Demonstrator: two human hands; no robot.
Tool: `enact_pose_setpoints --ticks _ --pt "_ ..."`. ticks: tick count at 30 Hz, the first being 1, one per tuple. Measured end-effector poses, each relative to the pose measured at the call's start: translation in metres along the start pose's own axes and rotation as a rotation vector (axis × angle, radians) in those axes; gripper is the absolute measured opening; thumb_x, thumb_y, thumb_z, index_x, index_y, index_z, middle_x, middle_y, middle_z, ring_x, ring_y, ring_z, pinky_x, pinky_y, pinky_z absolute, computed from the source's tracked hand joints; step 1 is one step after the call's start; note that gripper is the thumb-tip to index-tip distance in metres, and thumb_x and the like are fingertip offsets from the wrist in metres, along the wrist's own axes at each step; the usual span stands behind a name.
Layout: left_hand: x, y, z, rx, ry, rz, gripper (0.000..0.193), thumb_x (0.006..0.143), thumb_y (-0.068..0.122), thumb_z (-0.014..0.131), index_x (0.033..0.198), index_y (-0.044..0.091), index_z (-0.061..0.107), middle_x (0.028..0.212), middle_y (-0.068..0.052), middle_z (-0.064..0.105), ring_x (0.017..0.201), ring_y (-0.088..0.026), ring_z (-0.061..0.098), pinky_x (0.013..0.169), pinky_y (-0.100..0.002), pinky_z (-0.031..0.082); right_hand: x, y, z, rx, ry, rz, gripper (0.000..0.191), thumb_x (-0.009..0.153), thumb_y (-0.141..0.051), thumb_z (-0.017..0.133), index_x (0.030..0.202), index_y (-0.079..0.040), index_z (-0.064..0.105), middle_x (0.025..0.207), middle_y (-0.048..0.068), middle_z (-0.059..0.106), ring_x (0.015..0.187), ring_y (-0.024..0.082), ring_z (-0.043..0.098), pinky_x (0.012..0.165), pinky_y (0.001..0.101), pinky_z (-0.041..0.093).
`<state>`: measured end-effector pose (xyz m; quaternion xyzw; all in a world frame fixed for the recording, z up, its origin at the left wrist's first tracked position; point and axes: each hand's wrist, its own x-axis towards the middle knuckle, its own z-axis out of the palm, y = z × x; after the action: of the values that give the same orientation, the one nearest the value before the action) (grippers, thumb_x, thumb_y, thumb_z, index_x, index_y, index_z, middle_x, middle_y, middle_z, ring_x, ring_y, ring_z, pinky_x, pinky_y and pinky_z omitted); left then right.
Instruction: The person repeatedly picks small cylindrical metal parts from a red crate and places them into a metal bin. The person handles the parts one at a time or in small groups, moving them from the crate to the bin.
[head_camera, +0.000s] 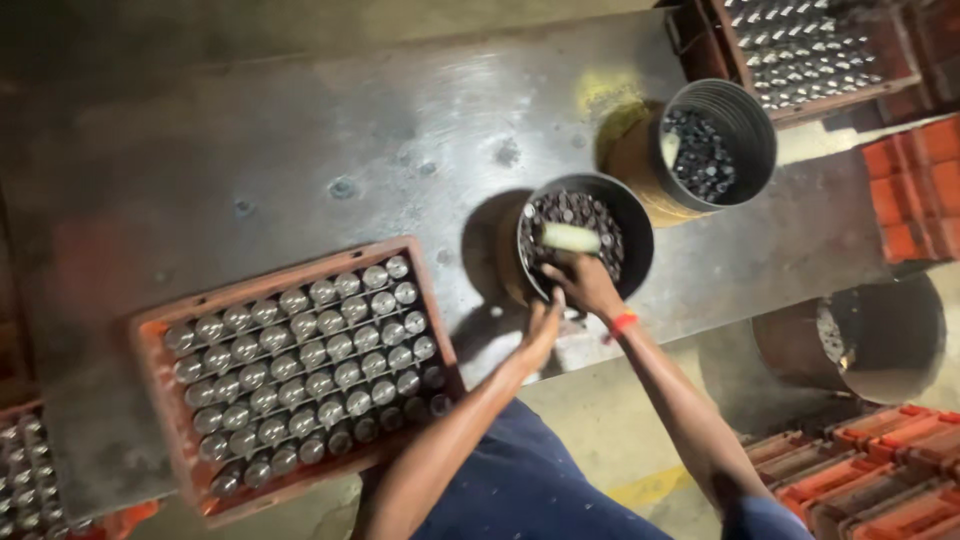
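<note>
A dark round bucket (630, 215) of small dark metal pieces stands on the steel table (300, 150). A pale, oblong object (570, 238) lies on top of the pieces. My right hand (588, 283), with a red band at the wrist, reaches over the bucket's near rim with its fingers curled just below the pale object; what it grips is hidden. My left hand (543, 328) rests against the near rim, fingers stretched out. To the left sits a red crate (150, 350) packed with several rows of shiny metal cylinders (310, 370).
A second, ribbed bucket (745, 120) holding more dark pieces stands behind to the right. Another crate of metal cylinders (800, 50) sits at the top right. Stacked red crates (870, 480) are at the bottom right, a round drum (880, 340) stands on the floor, and a partly seen crate (25, 470) is at the left edge.
</note>
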<state>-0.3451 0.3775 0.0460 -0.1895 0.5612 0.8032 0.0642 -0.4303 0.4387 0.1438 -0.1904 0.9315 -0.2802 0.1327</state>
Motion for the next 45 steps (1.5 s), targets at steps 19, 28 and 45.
enact_pose_setpoints --ticks 19,28,45 --pt "-0.064 0.041 -0.157 -0.261 -0.176 -0.270 0.057 0.103 0.042 0.050 0.149 0.008 0.050 0.132 -0.018 0.068 0.103 -0.023 0.068 0.085 -0.036 0.053 0.076 0.012 -0.043 0.057 0.173 -0.241 0.030 0.095 -0.022 0.077 0.119 -0.005 0.071 0.103 0.022 0.074 0.092 0.032 0.073 0.083 0.0421 0.055" --pt "-0.255 0.010 -0.329 -0.554 0.505 -0.068 0.060 0.106 0.050 0.045 0.148 0.007 0.047 0.136 -0.016 0.059 0.116 -0.026 0.060 0.104 -0.044 0.048 0.096 0.055 -0.019 0.864 0.321 0.262 0.021 0.102 -0.020 0.066 0.110 -0.004 0.076 0.100 0.001 0.072 0.090 0.010 0.065 0.081 0.0249 0.052" --pt "-0.201 0.004 -0.330 -1.064 0.196 -0.063 0.057 0.105 0.050 0.042 0.139 0.005 0.053 0.136 -0.013 0.058 0.126 -0.027 0.056 0.109 -0.042 0.048 -0.114 -0.283 0.247 0.503 0.030 -0.464 0.011 0.097 -0.012 0.069 0.105 -0.004 0.073 0.102 0.013 0.074 0.092 0.027 0.071 0.082 0.0398 0.055"
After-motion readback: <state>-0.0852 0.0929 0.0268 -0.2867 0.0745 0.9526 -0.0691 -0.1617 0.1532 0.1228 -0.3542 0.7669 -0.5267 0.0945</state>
